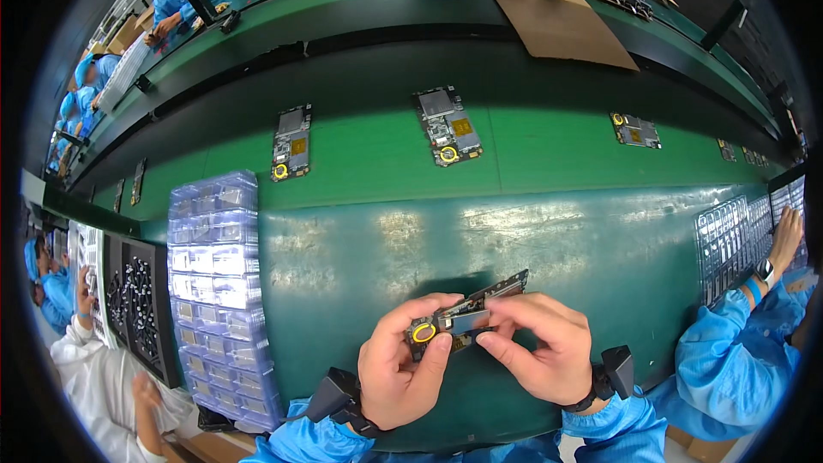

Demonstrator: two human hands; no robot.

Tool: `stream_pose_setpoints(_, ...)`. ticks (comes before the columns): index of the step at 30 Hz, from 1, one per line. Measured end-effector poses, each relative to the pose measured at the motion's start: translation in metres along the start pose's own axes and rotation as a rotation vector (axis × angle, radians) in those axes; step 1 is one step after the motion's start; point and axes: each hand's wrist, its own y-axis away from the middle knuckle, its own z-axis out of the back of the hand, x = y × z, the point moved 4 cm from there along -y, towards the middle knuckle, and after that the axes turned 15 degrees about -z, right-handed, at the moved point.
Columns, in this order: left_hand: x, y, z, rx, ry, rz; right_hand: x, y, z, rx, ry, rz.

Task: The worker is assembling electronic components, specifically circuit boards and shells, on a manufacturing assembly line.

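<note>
Circuit board (440, 322) up close is mostly dark with a bright yellow ring (423, 332). The worktop (626, 266) is deep green with pale blotches, belt (360, 154) a punchier green, sleeves (313, 437) sky blue, tray stack (214, 257) clear with a purple-blue tint.

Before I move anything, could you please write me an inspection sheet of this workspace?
Surface: green worktable, with shiny, worn-looking patches.
Job's things: circuit board, yellow-ringed and held above the worktable; similar boards lie spaced along the green strip behind.
Clutter: stacked clear trays at left; farther left, a black box of small dark parts; cardboard sheet at the back, bearing two small objects.
Hands: left hand grips the board's ringed end; right hand has its fingers at the other end, grip partly hidden.
Cables: nothing seen on the worktable.
Surroundings: co-worker's hand at right; person in white at left.
</note>
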Motion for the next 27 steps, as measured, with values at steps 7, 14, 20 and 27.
stream_pose_setpoints(7, -0.0037, -0.0050, -0.0014, 0.039, 0.044, 0.020, 0.0091, -0.0013, 0.0025, -0.087, 0.484, 0.356)
stream_pose_setpoints(14, -0.0022, -0.0046, 0.0029, -0.005, 0.052, 0.119, 0.0093, 0.0006, -0.0014, -0.107, 0.586, 0.477)
stream_pose_setpoints(20, 0.0011, -0.0030, 0.0012, -0.028, 0.057, 0.129, 0.0069, 0.0030, -0.0027, -0.112, 0.632, 0.526)
stream_pose_setpoints(27, -0.0005, -0.0031, -0.0016, -0.038, 0.049, 0.134, 0.0050, 0.0022, -0.0018, -0.151, 0.621, 0.533)
